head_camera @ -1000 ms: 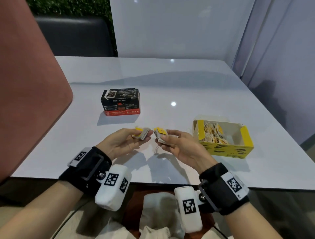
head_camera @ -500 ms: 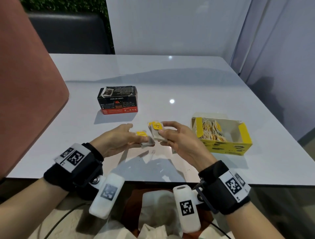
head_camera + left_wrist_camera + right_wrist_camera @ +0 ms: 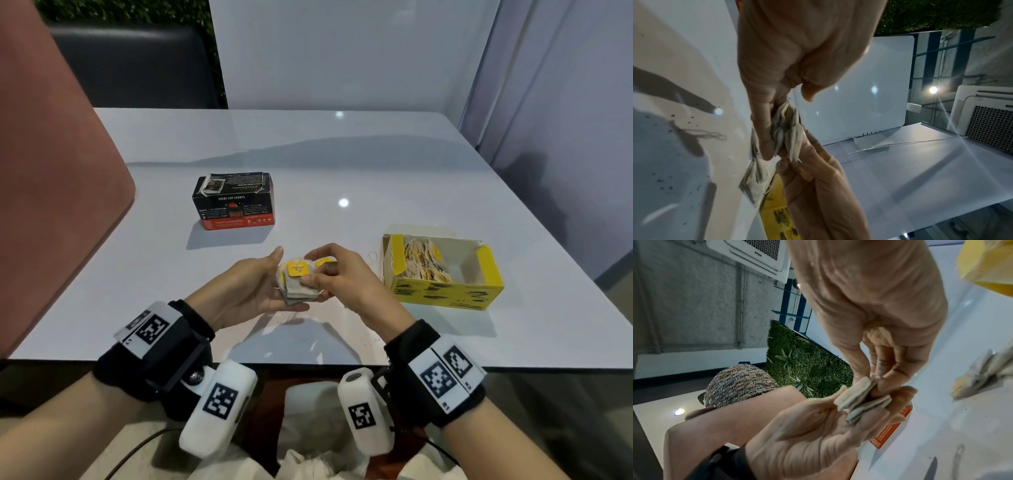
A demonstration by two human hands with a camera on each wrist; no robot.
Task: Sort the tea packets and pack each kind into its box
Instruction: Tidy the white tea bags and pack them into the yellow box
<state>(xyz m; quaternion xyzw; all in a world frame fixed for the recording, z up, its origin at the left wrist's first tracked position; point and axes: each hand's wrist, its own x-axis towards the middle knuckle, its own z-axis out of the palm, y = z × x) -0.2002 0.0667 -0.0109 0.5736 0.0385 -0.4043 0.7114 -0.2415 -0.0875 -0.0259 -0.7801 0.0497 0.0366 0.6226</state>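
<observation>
While both hands [image 3: 294,284] meet above the table [image 3: 342,164], curled fingers [image 3: 310,281] gripping stacked tea packets [image 3: 297,284]

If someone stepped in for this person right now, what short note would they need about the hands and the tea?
Left hand: palm up, cradling a stack of yellow-tagged tea packets.
Right hand: pinching the same stack from the other side, above the table.
Yellow box: open, on the right, already partly filled with yellow-tagged packets.
Black box: closed, further back on the left.
Done: many yellow packets are boxed.
Left: probably put this stack into the yellow box, then close it. What the black box holds cannot be seen.
</observation>
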